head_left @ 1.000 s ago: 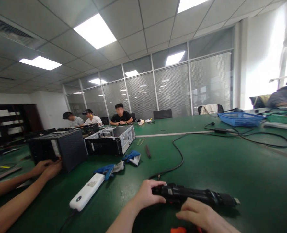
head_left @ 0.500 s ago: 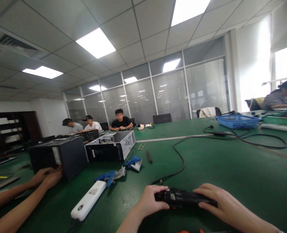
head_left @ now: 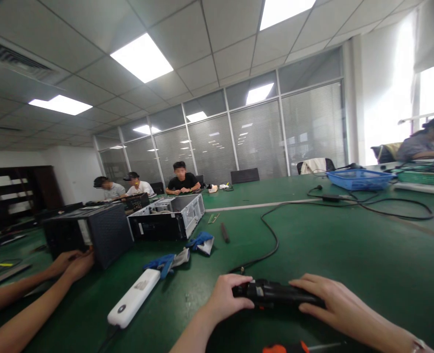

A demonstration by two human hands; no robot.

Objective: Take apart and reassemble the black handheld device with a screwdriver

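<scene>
Your left hand (head_left: 229, 296) is closed around the left end of a black power tool (head_left: 272, 292), thumb on the near side and fingers on the far side. Your right hand (head_left: 322, 296) grips the tool's right-hand part, covering its tip. The tool lies crosswise in front of you, low over the green table (head_left: 349, 245); whether it touches the surface, you cannot tell. Nearer you, an orange-handled screwdriver (head_left: 286, 347) is cut off by the lower edge. A black cable (head_left: 272, 235) runs from beside your left hand toward the blue basket (head_left: 360, 180). To your left lie a white oblong device (head_left: 134, 299) and blue-and-grey gloves (head_left: 165, 262). Beyond them stands an opened computer case (head_left: 158, 228), next to a dark case (head_left: 110, 233) that a co-worker's hands (head_left: 78, 264) are reaching into.
</scene>
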